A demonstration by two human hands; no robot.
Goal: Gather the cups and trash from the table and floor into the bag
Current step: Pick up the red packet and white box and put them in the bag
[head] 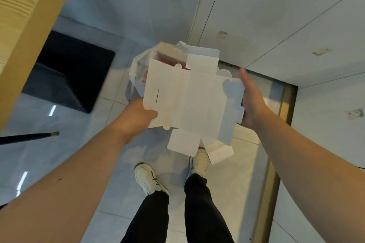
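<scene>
My left hand [138, 116] clamps a flattened box [189, 100] over the bag [138, 71] holding red trash [167, 61]; my right hand [252, 100] is open flat.

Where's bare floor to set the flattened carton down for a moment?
Bare tile lies between the left arm and the black base, and to the right, between the right hand and the metal floor strip. It is crowded straight ahead: the carton, gripped by the left hand, covers the bag, with the shoes directly below.
</scene>
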